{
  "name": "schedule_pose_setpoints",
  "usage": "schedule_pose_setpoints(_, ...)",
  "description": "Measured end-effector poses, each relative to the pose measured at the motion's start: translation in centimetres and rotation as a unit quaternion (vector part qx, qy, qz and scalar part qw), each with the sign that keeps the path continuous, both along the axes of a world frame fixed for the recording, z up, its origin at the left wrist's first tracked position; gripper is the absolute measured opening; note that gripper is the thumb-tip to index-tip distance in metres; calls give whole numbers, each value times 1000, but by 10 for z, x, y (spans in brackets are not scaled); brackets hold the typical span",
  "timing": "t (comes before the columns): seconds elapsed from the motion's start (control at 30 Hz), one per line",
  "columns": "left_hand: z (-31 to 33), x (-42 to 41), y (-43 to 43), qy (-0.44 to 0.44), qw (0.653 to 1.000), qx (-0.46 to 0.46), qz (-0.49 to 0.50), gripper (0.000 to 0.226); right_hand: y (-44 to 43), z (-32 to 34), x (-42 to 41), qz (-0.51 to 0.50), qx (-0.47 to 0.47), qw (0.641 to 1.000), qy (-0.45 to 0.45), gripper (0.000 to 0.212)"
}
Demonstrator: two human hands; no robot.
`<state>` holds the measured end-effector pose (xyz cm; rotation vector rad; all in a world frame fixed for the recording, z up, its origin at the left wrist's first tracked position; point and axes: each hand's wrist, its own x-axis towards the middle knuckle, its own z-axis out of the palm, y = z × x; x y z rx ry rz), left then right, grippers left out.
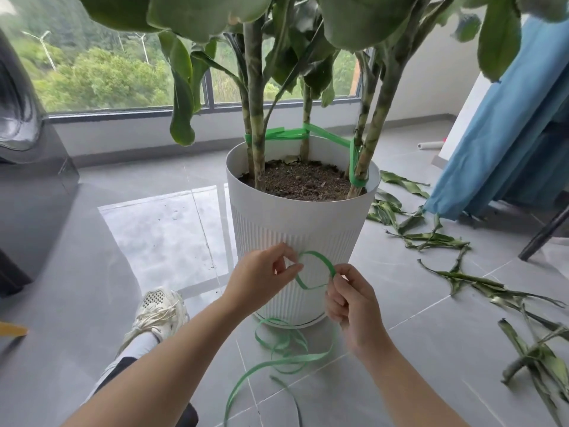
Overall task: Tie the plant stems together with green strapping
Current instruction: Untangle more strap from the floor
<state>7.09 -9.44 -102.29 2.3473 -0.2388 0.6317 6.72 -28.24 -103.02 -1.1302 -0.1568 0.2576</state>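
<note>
A person crouched in front of a white pot holds a length of green strapping against the pot's ribbed front wall. The left hand pinches one side of a small loop between thumb and forefinger. The right hand, just right of it, has its fingers curled and grips the loop's other side. From the right hand the strapping trails down to the grey tiled floor at the pot's base, where it lies in loose coils and runs on toward the camera.

Above the pot's rim, an earlier band of strapping already links several plant stems, passing from the left stem to one at the back, then to the right-hand stems, where it drops to wrap low near the soil. Broad leaves hang over the pot.

Cut leaves are strewn on the floor to the right of the pot, with a blue cloth hanging beyond them. A pale sneaker rests on the floor to the pot's lower left. Behind the pot, a window looks onto trees.
</note>
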Motion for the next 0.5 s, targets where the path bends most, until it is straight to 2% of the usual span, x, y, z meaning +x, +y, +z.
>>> schedule_pose_setpoints(0.17, 17, 0, 3, -54, 998, -9, 25, 21, -2, 29, 4, 28, 53, 998, -15, 6)
schedule_pose_setpoints(0.33, 29, 0, 3, -84, 996, -17, 38, 11, 1, 51, 8, 38, 59, 997, -29, 8)
schedule_pose_setpoints(0.5, 38, -2, 6, -95, 994, -33, 43, 12, 2, 58, 12, 42, 80, 996, -24, 7)
